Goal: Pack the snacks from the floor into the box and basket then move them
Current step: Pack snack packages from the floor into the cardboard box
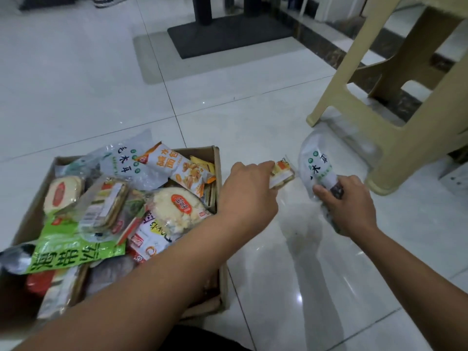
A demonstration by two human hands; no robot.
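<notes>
A cardboard box (217, 158) sits on the floor at the lower left, heaped with several snack packets. My left hand (249, 188) reaches out past the box's right wall and grips a small sandwich-cracker packet (283, 171) just above the tiles. To its right, my right hand (350, 203) grips the lower end of a clear bag with green print and dark contents (316, 163). That bag lies beside the leg of a stool. No basket is in view.
A beige plastic stool (402, 102) stands at the right, its front legs close to the clear bag. A black pedestal base (228, 36) rests on the glossy white tiles at the back. Someone's shoe (109, 0) shows at the top left.
</notes>
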